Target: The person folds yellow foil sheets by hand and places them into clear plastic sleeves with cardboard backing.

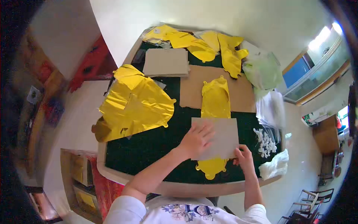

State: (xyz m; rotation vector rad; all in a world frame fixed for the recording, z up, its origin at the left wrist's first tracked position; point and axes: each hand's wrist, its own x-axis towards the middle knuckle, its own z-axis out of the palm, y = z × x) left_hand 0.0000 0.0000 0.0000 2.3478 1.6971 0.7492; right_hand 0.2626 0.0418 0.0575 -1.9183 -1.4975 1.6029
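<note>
A grey card sheet (223,136) lies across the middle of a long yellow foil piece (215,98), whose ends show above and below it. My left hand (197,140) rests on the card's left part with its fingers spread. At the card's lower right edge, my right hand (243,156) grips the card between thumb and fingers. To the left lies a large crinkled yellow foil sheet (138,104) with small rounded tabs.
On the dark green table top (149,158) are a stack of grey cards (166,61), brown cardboard (190,87), more yellow foil pieces (201,47), a greenish plastic bag (263,71), small white pieces (266,143) and a white cloth-like bundle (274,166). Chairs (311,203) stand at the right.
</note>
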